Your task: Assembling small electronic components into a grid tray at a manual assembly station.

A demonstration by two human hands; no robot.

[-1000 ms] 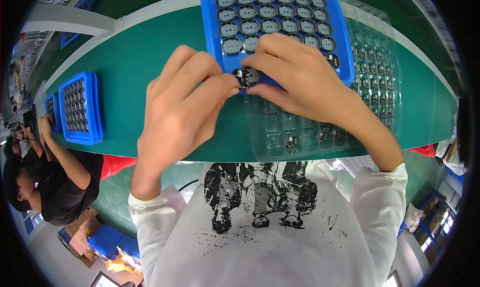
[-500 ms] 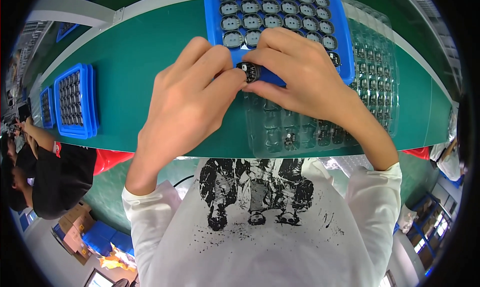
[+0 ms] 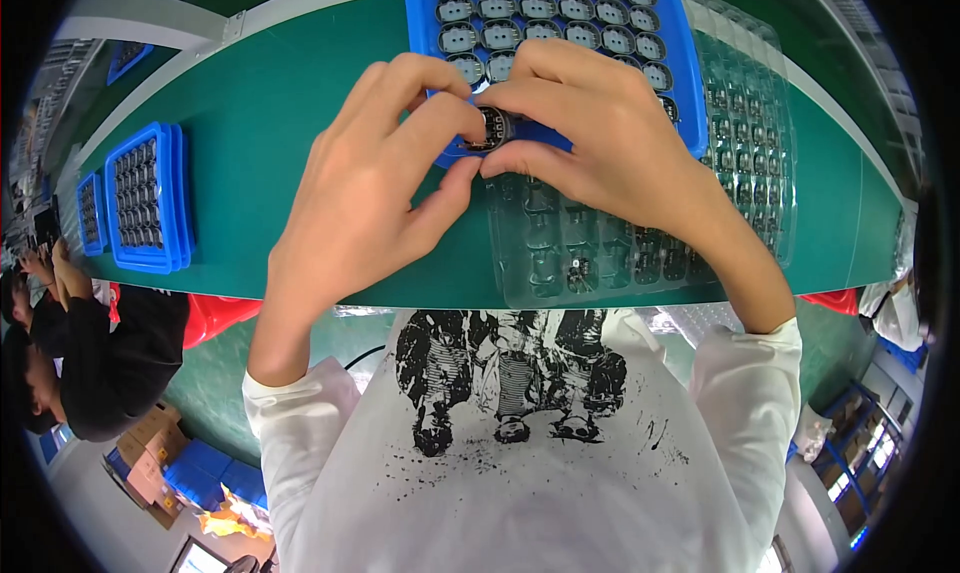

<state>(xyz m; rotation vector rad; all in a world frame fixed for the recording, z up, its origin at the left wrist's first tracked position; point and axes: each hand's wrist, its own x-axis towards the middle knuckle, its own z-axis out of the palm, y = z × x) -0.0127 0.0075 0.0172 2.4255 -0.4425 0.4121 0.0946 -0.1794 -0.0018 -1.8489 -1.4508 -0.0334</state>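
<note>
My right hand (image 3: 610, 123) pinches a small dark oval casing with a circuit board inside (image 3: 493, 130) between thumb and fingers. At its left side, my left hand (image 3: 375, 173) has its index fingertip against the casing, while the left thumb stands apart below. The left fingertips partly hide the casing. Both hands are over the near edge of a blue tray (image 3: 697, 103), which bears rows of similar casings with pale grey insides (image 3: 540, 33). Under my right hand and wrist lies a clear plastic blister tray (image 3: 520, 285), with small dark circuit boards (image 3: 580, 273) in some pockets.
More clear blister trays (image 3: 765, 103) lie at the right, holding boards. On the left of the green table (image 3: 260, 123) stand stacked blue trays (image 3: 180, 203) of dark parts and a smaller blue tray (image 3: 92, 213). A person in black (image 3: 125, 363) sits at the far left.
My left thumb has come away from the casing and dropped, opening a gap to the index finger. The casing has turned slightly and shifted a little left in my right hand's grip.
</note>
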